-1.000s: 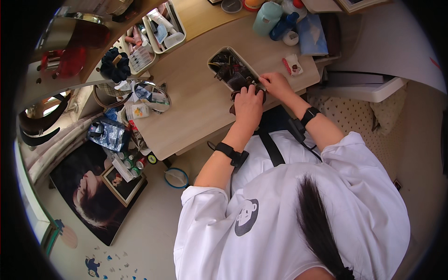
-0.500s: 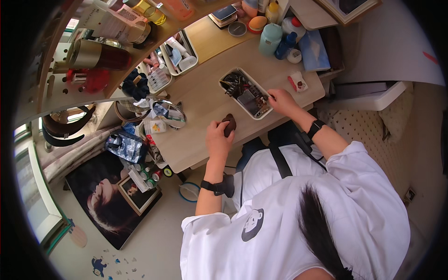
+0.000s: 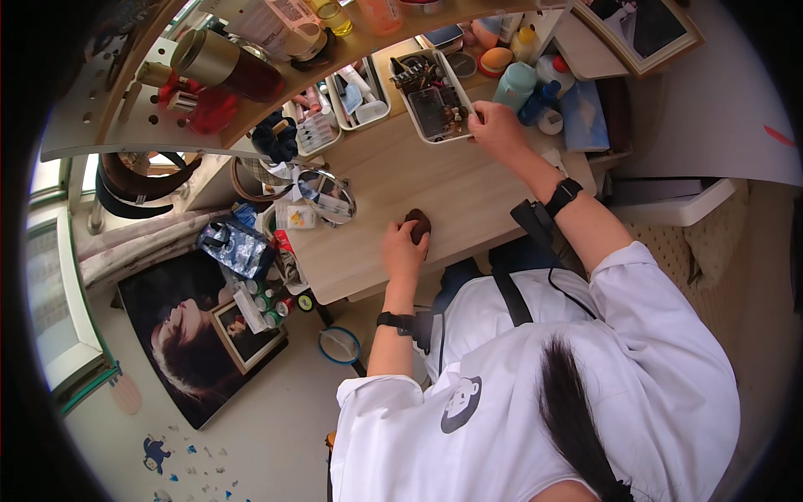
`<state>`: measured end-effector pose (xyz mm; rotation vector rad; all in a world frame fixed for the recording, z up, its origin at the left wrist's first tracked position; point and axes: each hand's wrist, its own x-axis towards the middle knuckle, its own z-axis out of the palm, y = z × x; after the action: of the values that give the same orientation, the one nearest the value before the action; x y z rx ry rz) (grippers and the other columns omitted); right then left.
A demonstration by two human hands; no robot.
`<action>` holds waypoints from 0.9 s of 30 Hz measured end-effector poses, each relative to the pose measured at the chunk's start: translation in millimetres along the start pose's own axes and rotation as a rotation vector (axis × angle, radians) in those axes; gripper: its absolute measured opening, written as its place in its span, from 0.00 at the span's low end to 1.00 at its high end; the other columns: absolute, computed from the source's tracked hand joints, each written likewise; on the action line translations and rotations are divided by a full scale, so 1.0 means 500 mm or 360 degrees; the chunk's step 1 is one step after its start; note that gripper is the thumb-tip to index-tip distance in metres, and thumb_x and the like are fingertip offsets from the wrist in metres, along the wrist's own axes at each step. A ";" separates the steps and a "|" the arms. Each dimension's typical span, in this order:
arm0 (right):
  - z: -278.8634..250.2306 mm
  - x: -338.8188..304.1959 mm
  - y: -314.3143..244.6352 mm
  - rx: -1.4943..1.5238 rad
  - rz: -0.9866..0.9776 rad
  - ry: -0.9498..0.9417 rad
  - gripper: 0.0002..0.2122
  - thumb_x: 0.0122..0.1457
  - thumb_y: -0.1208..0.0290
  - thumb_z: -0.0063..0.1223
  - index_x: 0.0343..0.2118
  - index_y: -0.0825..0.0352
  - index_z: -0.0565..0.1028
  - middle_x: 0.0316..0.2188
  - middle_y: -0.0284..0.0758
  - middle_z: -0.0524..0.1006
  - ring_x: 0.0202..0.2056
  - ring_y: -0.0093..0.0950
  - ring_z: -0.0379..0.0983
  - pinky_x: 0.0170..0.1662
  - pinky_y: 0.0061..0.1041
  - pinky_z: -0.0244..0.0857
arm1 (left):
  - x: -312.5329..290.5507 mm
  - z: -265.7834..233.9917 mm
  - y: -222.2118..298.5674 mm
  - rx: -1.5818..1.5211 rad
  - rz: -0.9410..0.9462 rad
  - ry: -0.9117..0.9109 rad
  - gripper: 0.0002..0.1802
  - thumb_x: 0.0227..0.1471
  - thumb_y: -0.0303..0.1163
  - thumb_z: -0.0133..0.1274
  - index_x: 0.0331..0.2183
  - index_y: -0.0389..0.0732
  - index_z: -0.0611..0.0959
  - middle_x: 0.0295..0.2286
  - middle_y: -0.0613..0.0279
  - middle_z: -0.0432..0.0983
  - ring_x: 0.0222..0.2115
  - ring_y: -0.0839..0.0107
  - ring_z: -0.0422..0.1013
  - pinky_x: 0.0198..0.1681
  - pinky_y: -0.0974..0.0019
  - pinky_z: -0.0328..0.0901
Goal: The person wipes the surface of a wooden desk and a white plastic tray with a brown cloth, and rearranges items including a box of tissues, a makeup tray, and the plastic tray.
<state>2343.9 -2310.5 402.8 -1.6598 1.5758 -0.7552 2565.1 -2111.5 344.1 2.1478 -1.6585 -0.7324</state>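
Note:
My left hand [image 3: 405,253] is low over the desk near its front edge, closed around a small dark brown rounded object [image 3: 419,224]. Its exact kind does not show. My right hand [image 3: 498,132] pinches the near right corner of a white storage bin [image 3: 442,140] at the back of the desk. Inside the bin lie dark hair clips [image 3: 410,74] and a clear compartment box [image 3: 428,111] beside small brown and gold pieces. The bin stands just right of another white bin [image 3: 368,120] filled with tubes and cosmetics.
A round mirror [image 3: 328,198] stands on the desk's left side. Behind my right hand are a teal jar [image 3: 514,86], a blue bottle [image 3: 539,102] and a tissue box [image 3: 584,117]. A shelf with bottles [image 3: 226,63] overhangs the back left. A white drawer [image 3: 669,203] juts out at right.
My right hand has moved the white bin from the desk's middle to the back, beside the other bins. My left hand still holds the brown object near the front edge. The view has shifted somewhat.

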 end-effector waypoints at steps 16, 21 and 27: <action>0.108 0.058 -0.093 0.0029 -0.0512 0.0665 0.10 0.60 0.73 0.51 0.44 0.66 0.77 0.39 0.36 0.77 0.36 0.32 0.76 0.40 0.28 0.70 | -0.018 0.029 0.000 -0.0075 -0.0092 0.0202 0.19 0.41 0.34 0.66 0.40 0.44 0.84 0.38 0.56 0.71 0.40 0.54 0.71 0.42 0.54 0.69; 0.228 -0.016 -0.122 0.0815 -0.0073 -0.0676 0.08 0.63 0.72 0.50 0.42 0.66 0.76 0.32 0.29 0.78 0.33 0.20 0.73 0.37 0.23 0.71 | -0.013 0.031 0.004 -0.0100 -0.0069 0.0234 0.19 0.42 0.34 0.66 0.40 0.44 0.84 0.38 0.56 0.71 0.40 0.54 0.70 0.42 0.54 0.69; 0.335 0.011 -0.235 0.1032 0.0737 -0.1004 0.14 0.65 0.62 0.51 0.45 0.67 0.72 0.34 0.29 0.76 0.35 0.24 0.74 0.40 0.27 0.72 | -0.017 0.040 -0.008 -0.0093 -0.0164 0.0233 0.19 0.39 0.33 0.66 0.38 0.45 0.84 0.38 0.57 0.70 0.42 0.55 0.69 0.41 0.54 0.68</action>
<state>2548.2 -2299.0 402.6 -0.8786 1.0383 -0.3739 2555.1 -2101.3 327.4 2.2026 -1.4448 -0.6269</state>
